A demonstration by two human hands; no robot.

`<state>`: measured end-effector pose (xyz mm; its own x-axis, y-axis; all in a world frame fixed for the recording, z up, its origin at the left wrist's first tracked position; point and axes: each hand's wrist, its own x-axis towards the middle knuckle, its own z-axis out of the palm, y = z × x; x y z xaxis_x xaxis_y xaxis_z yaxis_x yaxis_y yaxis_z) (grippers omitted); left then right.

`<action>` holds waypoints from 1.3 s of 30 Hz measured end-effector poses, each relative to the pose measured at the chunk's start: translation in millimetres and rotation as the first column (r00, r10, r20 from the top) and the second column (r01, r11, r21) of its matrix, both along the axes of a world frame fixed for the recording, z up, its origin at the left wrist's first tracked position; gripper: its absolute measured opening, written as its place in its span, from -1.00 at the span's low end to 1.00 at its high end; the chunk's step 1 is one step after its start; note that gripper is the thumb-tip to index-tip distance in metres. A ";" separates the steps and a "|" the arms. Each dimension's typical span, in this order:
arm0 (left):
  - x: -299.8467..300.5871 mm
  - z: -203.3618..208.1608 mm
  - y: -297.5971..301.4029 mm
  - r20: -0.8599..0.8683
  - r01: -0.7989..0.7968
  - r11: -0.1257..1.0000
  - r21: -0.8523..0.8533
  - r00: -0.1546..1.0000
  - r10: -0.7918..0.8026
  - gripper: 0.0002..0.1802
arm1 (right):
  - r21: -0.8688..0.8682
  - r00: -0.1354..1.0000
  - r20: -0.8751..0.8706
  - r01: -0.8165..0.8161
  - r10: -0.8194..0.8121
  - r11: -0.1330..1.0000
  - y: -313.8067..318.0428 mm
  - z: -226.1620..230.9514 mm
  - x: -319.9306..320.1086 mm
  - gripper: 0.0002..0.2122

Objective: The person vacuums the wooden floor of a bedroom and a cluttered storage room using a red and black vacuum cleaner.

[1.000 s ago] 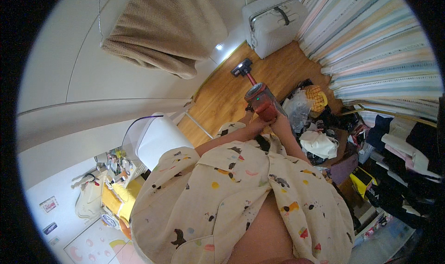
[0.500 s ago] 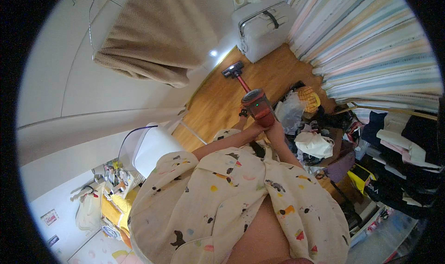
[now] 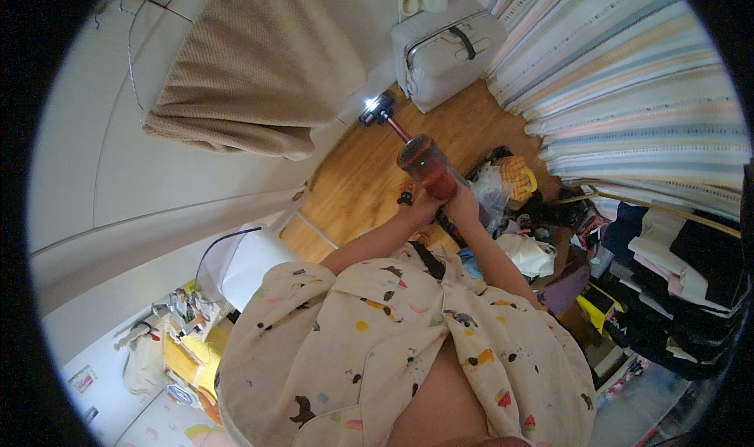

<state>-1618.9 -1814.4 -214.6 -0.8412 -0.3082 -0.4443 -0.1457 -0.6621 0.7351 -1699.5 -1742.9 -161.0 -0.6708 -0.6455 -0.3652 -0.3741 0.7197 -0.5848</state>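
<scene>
A red and grey cordless stick vacuum cleaner [image 3: 428, 168] points away from me and a little to the left, with a small green light on its body. My left hand [image 3: 426, 204] and my right hand [image 3: 462, 205] are closed together around its handle end; their fingers are partly hidden. The red tube leads to a dark floor head [image 3: 377, 110], whose lamp shines white against the base of the pale wall. Whether the head touches the floor or is slightly raised, I cannot tell.
Wooden floor [image 3: 345, 172] runs along the wall, under a hanging brown towel [image 3: 251, 70]. A pale suitcase [image 3: 444, 58] stands ahead, beside a striped curtain [image 3: 613, 78]. Bags [image 3: 526, 252] and folded clothes [image 3: 675, 266] crowd the right. A white chair [image 3: 255, 262] is at left.
The vacuum cleaner has moved forward and left, bringing its head up to the wall's base. Both my arms reach farther out, still holding it.
</scene>
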 end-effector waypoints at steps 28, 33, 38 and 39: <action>80.7 18.3 29.3 0.077 0.290 0.956 -0.051 0.955 -0.286 -0.42 | -0.062 0.987 0.150 0.075 -0.065 0.995 52.9 17.6 95.4 -0.42; 80.8 8.6 13.4 0.069 0.289 0.955 -0.070 0.956 -0.284 -0.46 | -0.027 0.988 0.116 0.101 -0.097 0.995 29.7 15.6 92.3 -0.56; 62.4 -6.7 -16.2 0.024 0.212 0.973 -0.095 0.977 -0.210 -0.50 | 0.057 0.981 0.177 0.069 -0.078 0.996 -10.9 8.2 66.0 -0.62; 57.7 -1.4 -23.5 0.006 0.177 0.981 -0.084 0.984 -0.177 -0.51 | 0.023 0.986 0.145 0.076 -0.079 0.997 -21.4 15.7 63.7 -0.61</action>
